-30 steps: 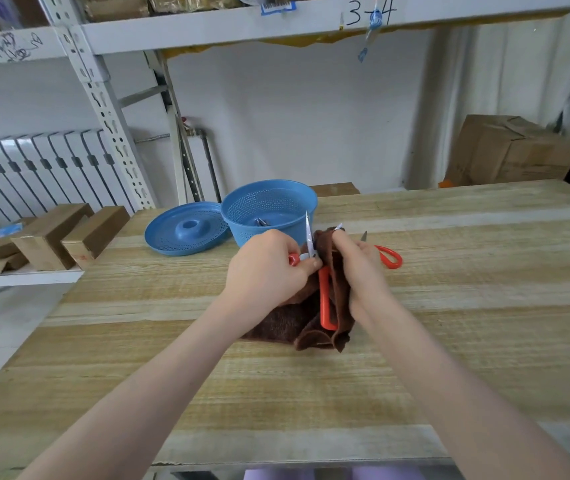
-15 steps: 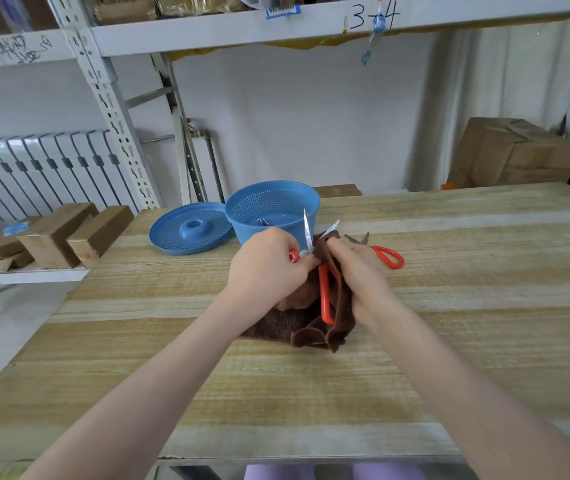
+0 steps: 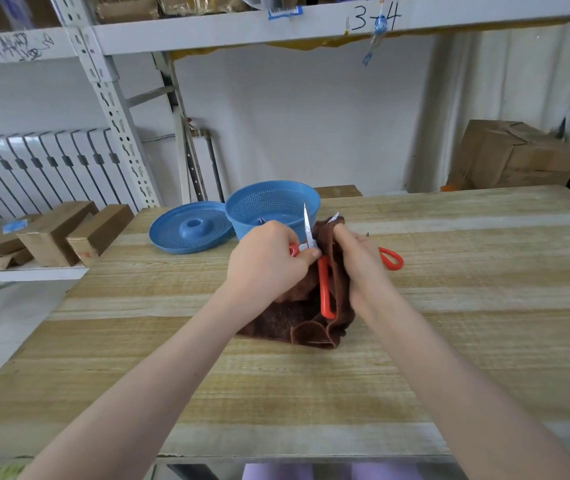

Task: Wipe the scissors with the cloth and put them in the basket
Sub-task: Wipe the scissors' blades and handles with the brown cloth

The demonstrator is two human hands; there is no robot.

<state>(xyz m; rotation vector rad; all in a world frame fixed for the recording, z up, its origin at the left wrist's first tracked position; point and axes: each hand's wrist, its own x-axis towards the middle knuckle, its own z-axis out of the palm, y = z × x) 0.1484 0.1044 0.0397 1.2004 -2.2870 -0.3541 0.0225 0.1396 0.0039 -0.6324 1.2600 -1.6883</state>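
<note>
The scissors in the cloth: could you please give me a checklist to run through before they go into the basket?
1. Left hand grips the scissors near the pivot: ok.
2. Right hand holds the cloth round one blade: ok.
3. Blades closed for a safe move: not ok, they stand apart, one pointing up.
4. Basket uncovered, lid beside it on the table: ok.
5. Blades wiped clean: cannot tell.
6. Second scissors off the path to the basket: ok, they lie right of the right hand.
</note>
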